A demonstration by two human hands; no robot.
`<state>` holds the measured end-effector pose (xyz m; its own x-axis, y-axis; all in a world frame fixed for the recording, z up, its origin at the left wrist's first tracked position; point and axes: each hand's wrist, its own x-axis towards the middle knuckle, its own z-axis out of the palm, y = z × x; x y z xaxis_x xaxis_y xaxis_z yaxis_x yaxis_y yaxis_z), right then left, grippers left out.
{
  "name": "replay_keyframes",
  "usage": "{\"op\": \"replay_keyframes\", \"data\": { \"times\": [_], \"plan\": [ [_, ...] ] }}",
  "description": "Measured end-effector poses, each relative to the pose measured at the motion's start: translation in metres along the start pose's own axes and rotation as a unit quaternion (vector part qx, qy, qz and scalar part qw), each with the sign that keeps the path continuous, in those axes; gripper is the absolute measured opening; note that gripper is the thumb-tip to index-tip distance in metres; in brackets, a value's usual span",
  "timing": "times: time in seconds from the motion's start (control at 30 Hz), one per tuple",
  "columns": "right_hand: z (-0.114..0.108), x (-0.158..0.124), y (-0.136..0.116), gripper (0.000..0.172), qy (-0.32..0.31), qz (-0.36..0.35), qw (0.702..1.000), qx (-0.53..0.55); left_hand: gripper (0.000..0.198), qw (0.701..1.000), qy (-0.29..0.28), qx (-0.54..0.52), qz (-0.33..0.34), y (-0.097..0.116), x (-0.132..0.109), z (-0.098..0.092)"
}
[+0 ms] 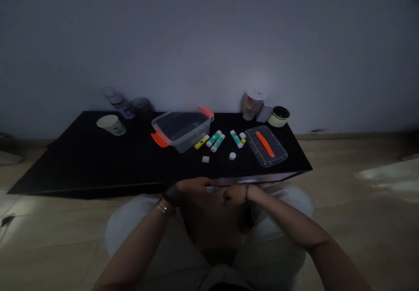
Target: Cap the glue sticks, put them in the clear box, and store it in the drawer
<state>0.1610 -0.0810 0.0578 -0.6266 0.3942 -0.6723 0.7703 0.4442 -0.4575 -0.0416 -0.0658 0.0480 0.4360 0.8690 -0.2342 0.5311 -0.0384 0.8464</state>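
Observation:
My left hand [195, 185] and my right hand [234, 194] meet just below the front edge of a low black table [98, 160]. Both look closed around a small pale thing between them; the dim light hides what it is. On the table beyond lie several glue sticks [216, 140], green and yellow, next to two loose white caps [232, 156]. A clear plastic box with orange clips [181, 129] stands open to their left. Its clear lid with an orange handle [266, 146] lies to the right.
A paper cup [111, 125] and a small bottle [119, 103] stand at the back left. A plastic cup [252, 105] and a roll of tape [279, 116] stand at the back right against the wall. Wooden floor surrounds the table.

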Motion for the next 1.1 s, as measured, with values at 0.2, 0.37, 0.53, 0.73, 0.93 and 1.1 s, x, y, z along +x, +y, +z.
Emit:
{"op": "replay_keyframes", "data": {
  "times": [0.2, 0.37, 0.53, 0.73, 0.93, 1.1],
  "plan": [
    [-0.046, -0.051, 0.003, 0.082, -0.021, -0.194, 0.945, 0.263, 0.075, 0.975, -0.068, -0.206, 0.046, 0.002, -0.018, -0.046],
    [-0.085, -0.071, 0.025, 0.082, 0.188, -0.208, 0.806, 0.522, 0.078, 0.889, 0.039, -0.455, 0.033, 0.019, -0.008, -0.078],
    [-0.083, -0.03, 0.054, 0.077, 0.135, -0.185, 0.742, 0.63, 0.079, 0.869, -0.015, -0.493, -0.035, 0.008, 0.029, -0.067],
    [-0.06, 0.009, 0.082, 0.071, 0.055, -0.172, 0.715, 0.675, 0.074, 0.802, -0.082, -0.578, -0.128, -0.022, 0.048, -0.048],
    [-0.056, 0.01, 0.086, 0.074, 0.053, -0.179, 0.698, 0.691, 0.073, 0.777, -0.087, -0.61, -0.131, -0.03, 0.055, -0.046],
    [-0.055, 0.009, 0.085, 0.073, 0.068, -0.171, 0.699, 0.691, 0.076, 0.809, -0.086, -0.576, -0.083, -0.036, 0.059, -0.047]
  ]
}}
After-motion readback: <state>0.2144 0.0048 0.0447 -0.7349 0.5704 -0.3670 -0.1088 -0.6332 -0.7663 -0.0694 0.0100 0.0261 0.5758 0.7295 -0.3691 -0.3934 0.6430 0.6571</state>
